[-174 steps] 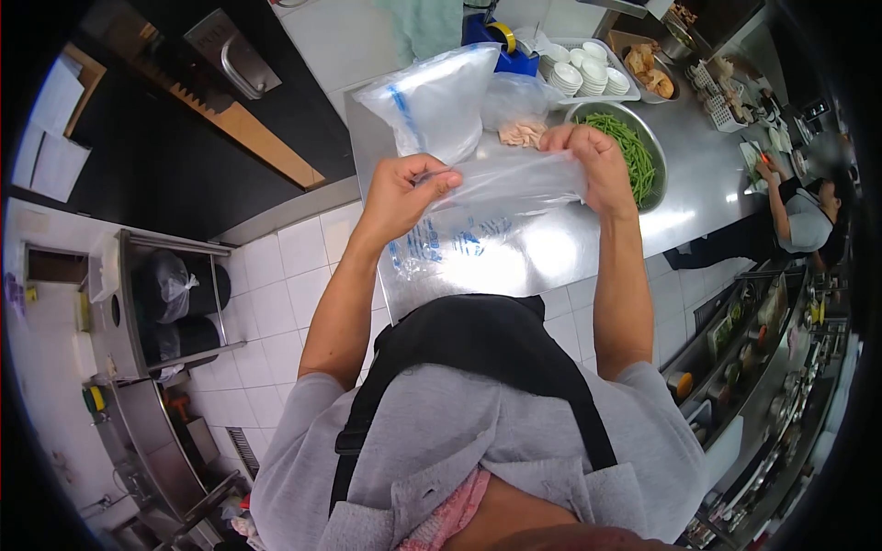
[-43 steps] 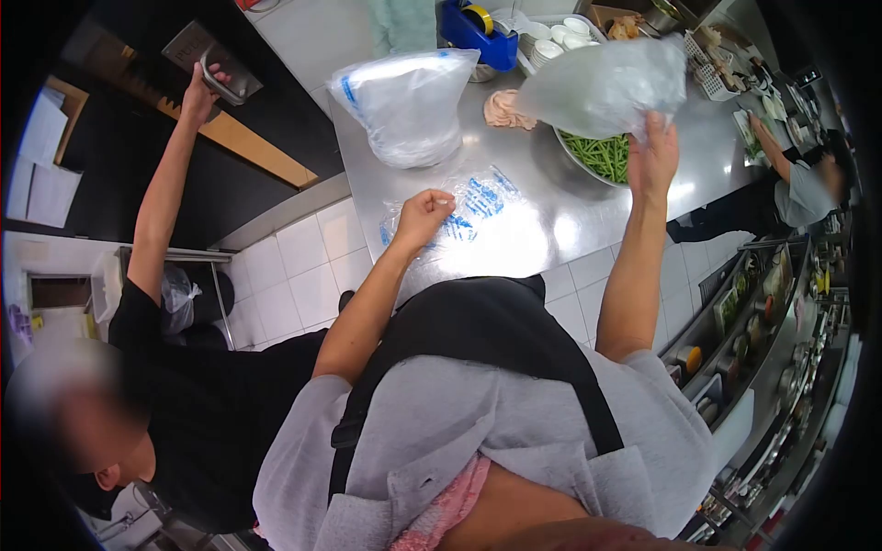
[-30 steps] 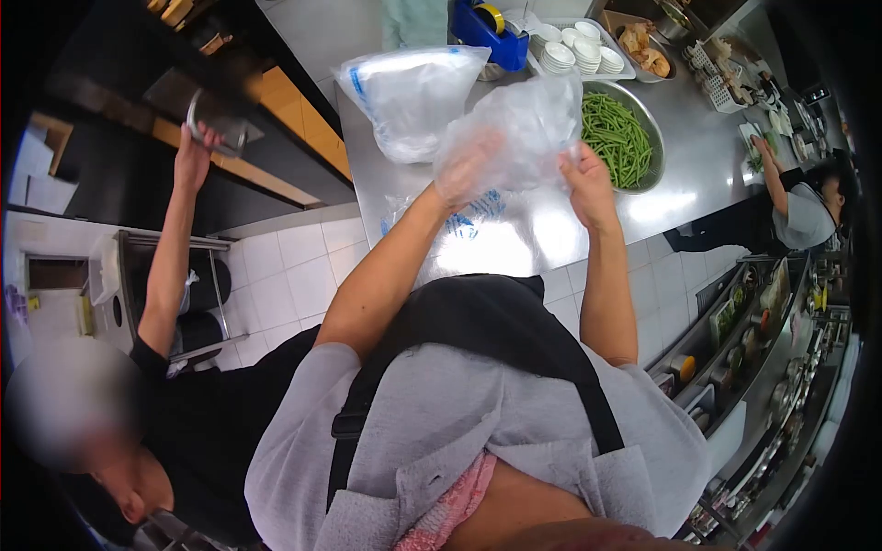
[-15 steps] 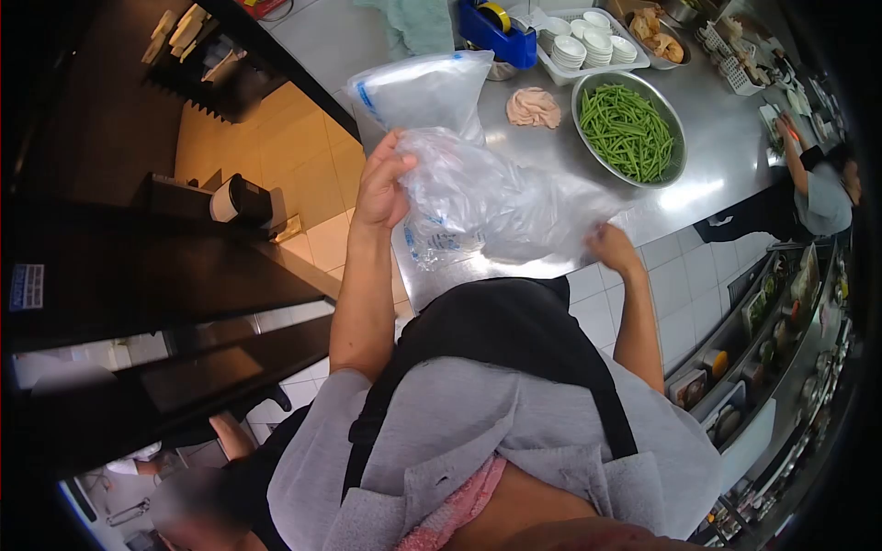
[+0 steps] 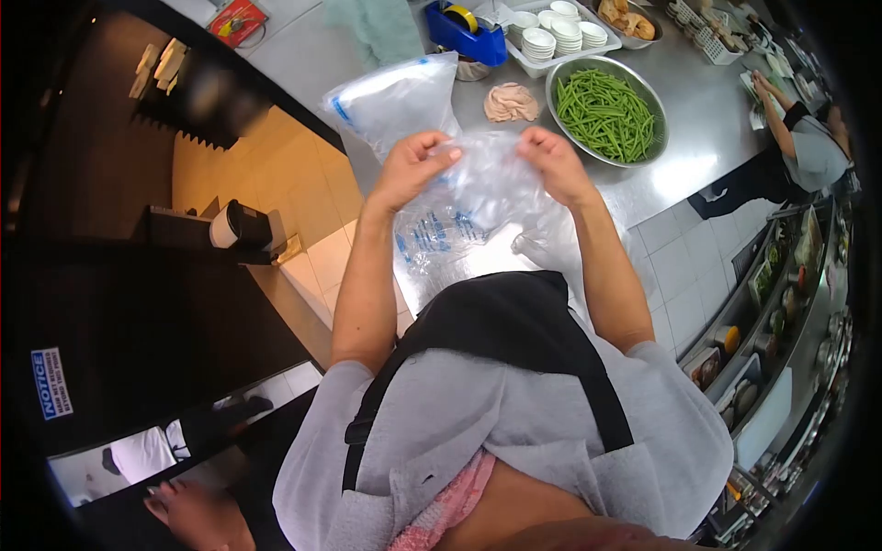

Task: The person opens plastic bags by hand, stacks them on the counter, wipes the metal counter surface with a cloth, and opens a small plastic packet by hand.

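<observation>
A clear plastic bag (image 5: 491,184) hangs stretched between my two hands above the steel counter. My left hand (image 5: 415,170) pinches its upper left edge, and my right hand (image 5: 556,165) pinches the upper right. Beneath it lies a crumpled clear wrapper with blue print (image 5: 432,237). Behind my left hand stands a full pack of clear bags (image 5: 395,99) with a blue stripe. A pink cloth (image 5: 511,103) rests beyond the held bag. Right of the cloth is a steel bowl (image 5: 658,138) of green beans (image 5: 604,115).
At the back are a blue tape dispenser (image 5: 467,37) and a tray of white dishes (image 5: 551,41). One person (image 5: 813,147) works at the far right of the counter. Another person's hand (image 5: 197,514) shows at lower left near the black door (image 5: 138,321), which stands open.
The bag has gone from hanging loosely off my left hand to being held up between both hands. My right hand has risen and moved inward. The door has swung further, and the person beside it has moved.
</observation>
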A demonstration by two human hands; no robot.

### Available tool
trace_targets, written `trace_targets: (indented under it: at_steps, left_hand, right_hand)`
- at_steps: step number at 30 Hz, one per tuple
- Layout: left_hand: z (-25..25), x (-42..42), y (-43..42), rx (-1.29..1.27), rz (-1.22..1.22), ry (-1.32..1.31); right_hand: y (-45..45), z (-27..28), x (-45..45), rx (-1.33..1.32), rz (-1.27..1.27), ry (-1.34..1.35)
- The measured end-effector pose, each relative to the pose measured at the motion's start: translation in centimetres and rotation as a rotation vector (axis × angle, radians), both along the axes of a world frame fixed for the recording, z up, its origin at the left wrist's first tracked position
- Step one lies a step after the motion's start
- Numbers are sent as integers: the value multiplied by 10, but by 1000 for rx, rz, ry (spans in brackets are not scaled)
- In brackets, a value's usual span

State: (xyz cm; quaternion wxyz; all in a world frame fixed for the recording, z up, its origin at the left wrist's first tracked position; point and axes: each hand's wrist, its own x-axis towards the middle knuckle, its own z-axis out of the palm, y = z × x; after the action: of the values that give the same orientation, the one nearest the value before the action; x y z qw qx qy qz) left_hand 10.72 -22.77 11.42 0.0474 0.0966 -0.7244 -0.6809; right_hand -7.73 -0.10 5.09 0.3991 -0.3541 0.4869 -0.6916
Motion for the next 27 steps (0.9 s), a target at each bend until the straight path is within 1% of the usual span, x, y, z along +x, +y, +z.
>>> trace_targets:
  at_steps: [1, 2, 3, 5, 6, 7, 8, 10, 11, 13, 14, 16, 17, 19, 20, 22, 23, 26, 27]
  left_hand:
    - [-15, 9, -17, -65, 29, -105]
    - [-38, 19, -37, 84, -1, -109]
    - [-63, 27, -59, 231, -37, -111]
    - [-63, 29, -56, 392, 21, -61]
    - [-40, 28, -28, 411, 120, -11]
    - [-29, 25, -7, 429, 224, 39]
    - [-34, 22, 1, 524, 225, 46]
    - [-49, 20, 7, 710, 231, 65]
    - [-59, 22, 3, 701, 154, 114]
    - [-80, 25, -8, 676, -7, 211]
    - [-87, 28, -15, 758, -12, 242]
    - [-84, 33, -22, 921, -19, 301]
    - [-84, 36, -20, 936, 80, 273]
    - [-61, 39, -6, 956, 274, 221]
    - [-63, 40, -9, 941, 259, 241]
    - [-68, 44, -15, 913, 236, 278]
    - [-69, 44, -17, 855, 233, 280]
    - [-66, 43, -19, 709, 249, 254]
    - [-65, 43, -23, 676, 267, 235]
  right_hand:
    - [0, -8, -3, -99, -72, -181]
    - [1, -12, -2, -196, -150, -364]
    - [0, -6, 2, -182, -233, -392]
    - [-4, -12, 4, -120, -241, -403]
    - [-5, -20, 5, -88, -245, -410]
    - [-11, -37, 4, -95, -259, -407]
    - [-16, -47, 6, -85, -257, -428]
    - [-30, -49, 16, -65, -249, -466]
    - [-29, -49, 18, -30, -268, -442]
    - [-28, -45, 15, -28, -253, -539]
    - [-27, -45, 13, -26, -247, -589]
    - [-28, -49, 9, -22, -234, -591]
    - [-29, -52, 7, -19, -226, -595]
    - [-36, -64, 2, -107, -126, -765]
    - [-39, -71, 0, -152, -75, -847]
    - [-36, -57, 5, 65, 54, -727]
    - [-36, -52, 7, 174, 121, -663]
    - [-39, -73, -4, 271, 648, -222]
    - [-40, -70, -7, 236, 669, -243]
